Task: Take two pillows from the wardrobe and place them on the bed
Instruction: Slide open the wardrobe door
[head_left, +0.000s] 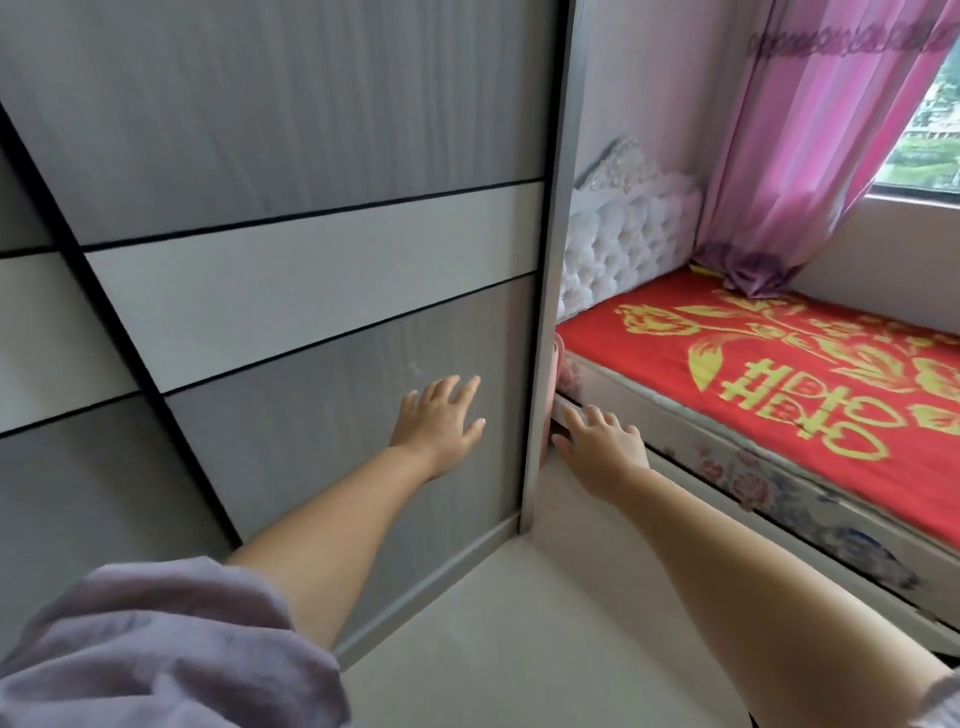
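Grey wardrobe door with white band; red bedspread with gold motifs; pink curtain; floral mattress side.

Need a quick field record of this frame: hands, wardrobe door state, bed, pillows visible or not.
left hand: open, fingers spread, flat against the lower grey panel of the wardrobe door
right hand: open, at the door's metal edge frame, beside the bed side
wardrobe door: sliding type, shut; interior not visible
pillows: none in view
bed: red cover with gold pattern, white tufted headboard
curtain: pink, its hem resting on the bed
task stage: door not yet opened
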